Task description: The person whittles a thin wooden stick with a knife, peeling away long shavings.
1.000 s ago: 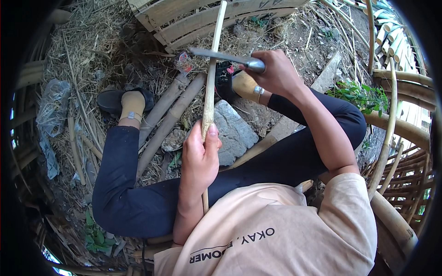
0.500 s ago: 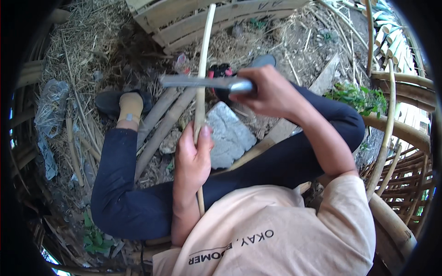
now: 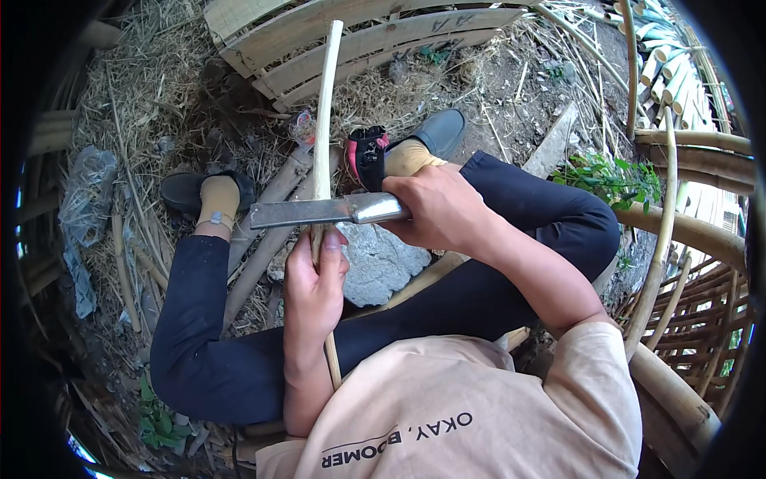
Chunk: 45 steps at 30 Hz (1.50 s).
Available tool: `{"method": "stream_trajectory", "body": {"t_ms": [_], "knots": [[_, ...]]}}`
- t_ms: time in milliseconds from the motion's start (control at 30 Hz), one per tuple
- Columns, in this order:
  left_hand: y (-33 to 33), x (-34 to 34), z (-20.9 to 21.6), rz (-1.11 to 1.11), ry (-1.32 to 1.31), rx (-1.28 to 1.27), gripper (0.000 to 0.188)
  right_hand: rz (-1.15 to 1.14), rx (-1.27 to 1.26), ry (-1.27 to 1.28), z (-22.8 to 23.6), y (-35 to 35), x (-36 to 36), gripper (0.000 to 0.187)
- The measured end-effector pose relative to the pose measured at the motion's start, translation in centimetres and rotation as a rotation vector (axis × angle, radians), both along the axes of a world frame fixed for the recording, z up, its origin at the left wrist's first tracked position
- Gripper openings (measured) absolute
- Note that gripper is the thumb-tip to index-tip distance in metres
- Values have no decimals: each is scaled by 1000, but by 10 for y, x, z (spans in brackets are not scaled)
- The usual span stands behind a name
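Observation:
A long, pale peeled stick [image 3: 323, 128] stands out from my left hand [image 3: 313, 283], which is closed round it with the thumb along its side. Its lower end runs back under my forearm to my shirt. My right hand [image 3: 443, 209] grips the handle of a square-ended knife [image 3: 302, 212] with a metal collar. The blade lies crosswise over the stick, just beyond my left thumb. Below the knife a flat grey stone [image 3: 381, 263] rests on the ground between my legs.
A wooden slatted crate [image 3: 375, 48] is at the far side. Bamboo poles [image 3: 263, 263] lie beside the stone. A black and pink object [image 3: 368, 156] sits near my right foot. Cut bamboo [image 3: 674, 80] is piled far right, and a bamboo railing [image 3: 694, 231] borders the right side.
The knife has come down along the stick towards my left hand, with my right hand moving nearer. The stick's far end has shifted left in view.

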<state>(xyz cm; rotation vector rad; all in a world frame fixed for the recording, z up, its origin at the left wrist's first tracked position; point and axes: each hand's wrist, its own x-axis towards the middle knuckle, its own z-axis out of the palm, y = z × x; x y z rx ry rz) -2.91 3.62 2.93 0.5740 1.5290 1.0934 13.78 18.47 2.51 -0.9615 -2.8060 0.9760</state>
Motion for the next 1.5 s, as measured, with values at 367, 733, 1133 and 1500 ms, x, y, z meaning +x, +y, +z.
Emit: {"method": "stream_trajectory", "body": {"t_ms": [367, 733, 1133, 1500], "knots": [[-5, 13, -20, -99, 363, -44, 35, -75, 54, 31, -38, -2, -5, 14], [-5, 17, -8, -122, 617, 10, 23, -159, 132, -3, -45, 19, 6, 12], [-4, 19, -5, -146, 638, 13, 26, -192, 181, 1, -57, 33, 11, 17], [-6, 21, -1, -159, 620, 35, 23, -173, 225, -103, -39, 43, 11, 26]]}}
